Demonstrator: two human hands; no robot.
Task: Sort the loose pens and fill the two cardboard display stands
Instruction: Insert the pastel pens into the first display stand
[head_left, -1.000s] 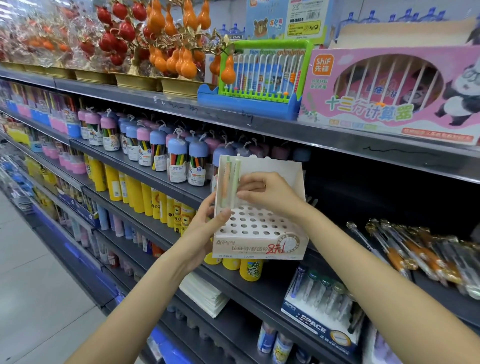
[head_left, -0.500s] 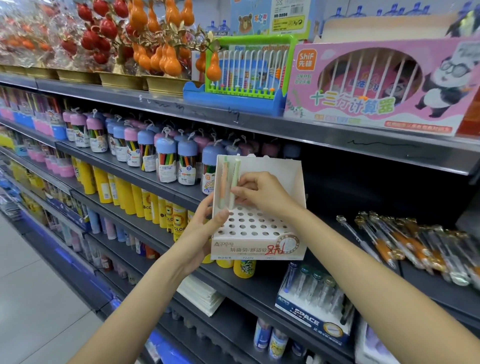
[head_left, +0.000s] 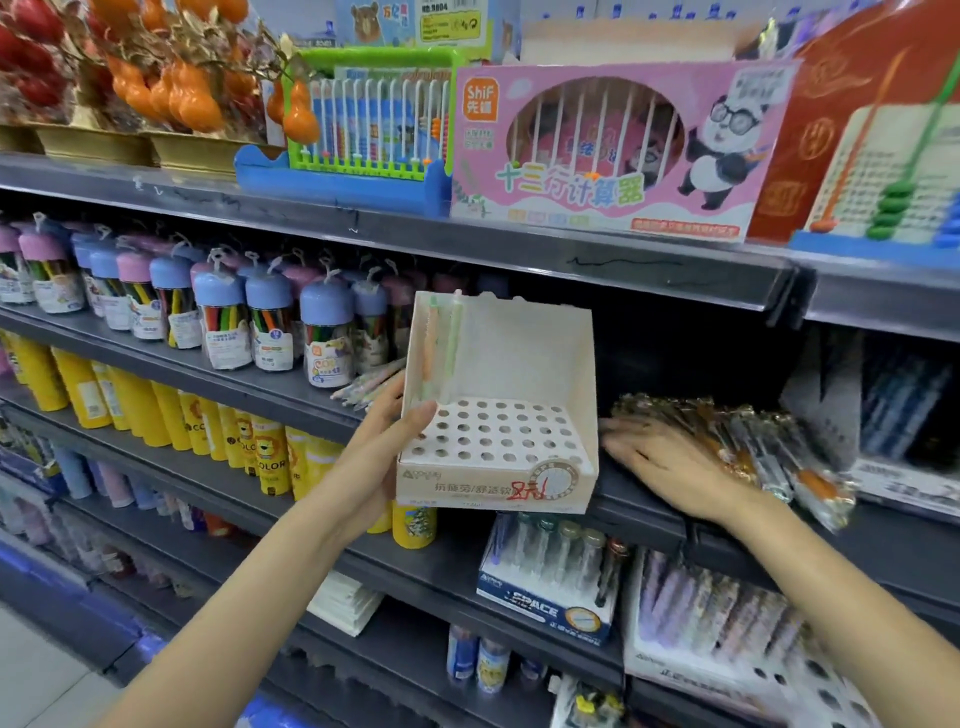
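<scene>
A: The left hand (head_left: 382, 457) grips the cardboard display stand (head_left: 498, 415) by its left wall, thumb inside. It looks light and easily crushed.

B: And the right hand (head_left: 670, 462)?

B: Fingers flat, resting on the wrapped pens (head_left: 737, 441) on the shelf (head_left: 649, 509); probably slippery, so scoop underneath.

Shelved abacus box (head_left: 602, 150) — capped crayon jars (head_left: 223, 317) below.

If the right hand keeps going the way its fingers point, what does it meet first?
Probably the side wall of the white display stand, which the left hand grips. The right hand has fingertips almost at it; the remaining gap is unclear.
</scene>
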